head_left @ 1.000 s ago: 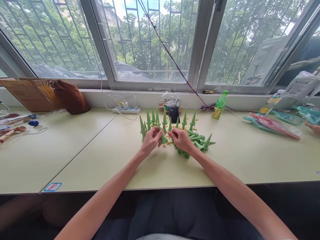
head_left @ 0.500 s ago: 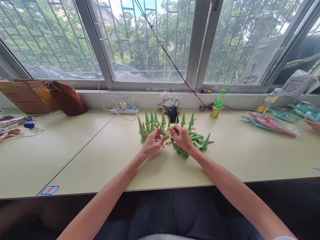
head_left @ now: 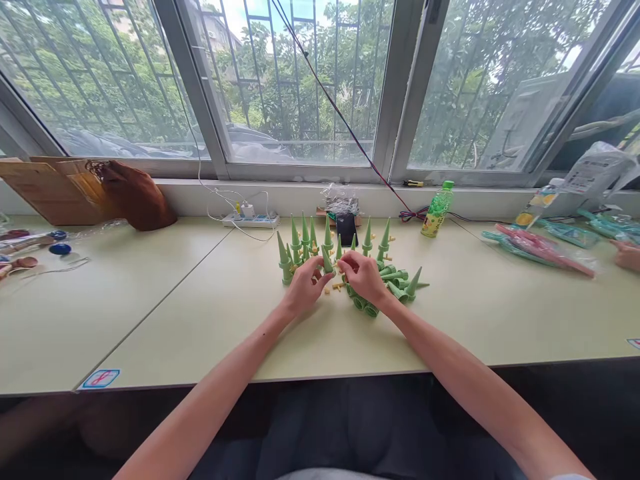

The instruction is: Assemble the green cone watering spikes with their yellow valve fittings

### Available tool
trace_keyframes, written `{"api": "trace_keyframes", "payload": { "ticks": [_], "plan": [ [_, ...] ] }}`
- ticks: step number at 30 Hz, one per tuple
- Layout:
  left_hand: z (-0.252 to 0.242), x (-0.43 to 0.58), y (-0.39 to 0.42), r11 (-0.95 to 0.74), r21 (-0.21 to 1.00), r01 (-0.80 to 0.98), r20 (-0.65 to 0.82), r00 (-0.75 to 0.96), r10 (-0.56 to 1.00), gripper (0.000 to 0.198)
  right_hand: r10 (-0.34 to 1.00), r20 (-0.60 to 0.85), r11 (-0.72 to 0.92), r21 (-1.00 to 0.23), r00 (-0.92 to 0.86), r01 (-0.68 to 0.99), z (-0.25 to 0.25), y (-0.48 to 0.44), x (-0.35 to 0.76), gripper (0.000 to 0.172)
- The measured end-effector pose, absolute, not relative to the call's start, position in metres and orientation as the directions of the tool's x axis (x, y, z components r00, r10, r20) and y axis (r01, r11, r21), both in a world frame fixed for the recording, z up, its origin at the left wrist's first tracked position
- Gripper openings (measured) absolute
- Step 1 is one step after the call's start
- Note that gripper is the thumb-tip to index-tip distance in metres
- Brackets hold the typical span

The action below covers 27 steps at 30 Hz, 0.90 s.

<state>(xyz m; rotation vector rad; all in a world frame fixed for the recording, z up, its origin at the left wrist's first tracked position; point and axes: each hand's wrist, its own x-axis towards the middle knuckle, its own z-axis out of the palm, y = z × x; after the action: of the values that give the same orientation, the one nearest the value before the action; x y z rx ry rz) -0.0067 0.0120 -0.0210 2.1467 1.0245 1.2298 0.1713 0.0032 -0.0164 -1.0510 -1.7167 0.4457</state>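
Both my hands meet at the middle of the pale green table (head_left: pixel 200 320). My left hand (head_left: pixel 304 288) pinches a green cone spike (head_left: pixel 327 260) that points up and away. My right hand (head_left: pixel 364 277) is closed with its fingertips at the same cone, on a small yellow piece that I can barely see. Several green cones (head_left: pixel 300 241) stand upright in a row behind my hands. More green cones (head_left: pixel 400 283) lie on their sides by my right wrist. Small yellow connector pieces (head_left: pixel 334 288) lie between my hands.
A black phone (head_left: pixel 346 229) leans behind the cones, beside a power strip (head_left: pixel 249 219) with cables. A green bottle (head_left: pixel 436 209) stands at the right. A brown pouch (head_left: pixel 133 195) and cardboard (head_left: pixel 50 190) sit at the left. Another person's hand (head_left: pixel 627 255) is among packaged items at the far right.
My hands have stayed together on the cone, which has tilted and shifted slightly between them. The view has moved a little.
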Motion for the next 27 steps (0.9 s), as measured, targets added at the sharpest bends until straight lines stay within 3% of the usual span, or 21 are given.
{"api": "trace_keyframes", "payload": {
  "ticks": [9,18,22,27],
  "plan": [
    [-0.0225,-0.0085,0.0132,-0.697,0.609,0.379,0.585,0.379,0.717,0.014,0.861,0.501,0.499,-0.805,-0.084,0.321,-0.015,-0.0006,0.1673,0.021],
    [-0.0189,-0.0057,0.0099,-0.649,0.706,0.283,0.58,0.295,0.76,0.025,0.837,0.547,0.532,-0.804,-0.02,0.266,-0.015,0.0013,0.1685,0.022],
    [-0.0177,-0.0059,0.0093,-0.566,0.785,0.252,0.511,0.255,0.821,0.027,0.822,0.569,0.545,-0.793,0.011,0.273,-0.0125,-0.0002,0.1693,0.023],
    [-0.02,-0.0065,0.0138,-0.465,0.854,0.232,0.4,0.278,0.873,0.051,0.814,0.581,0.567,-0.787,-0.016,0.244,-0.0102,-0.003,0.1689,0.024]
  ]
}}
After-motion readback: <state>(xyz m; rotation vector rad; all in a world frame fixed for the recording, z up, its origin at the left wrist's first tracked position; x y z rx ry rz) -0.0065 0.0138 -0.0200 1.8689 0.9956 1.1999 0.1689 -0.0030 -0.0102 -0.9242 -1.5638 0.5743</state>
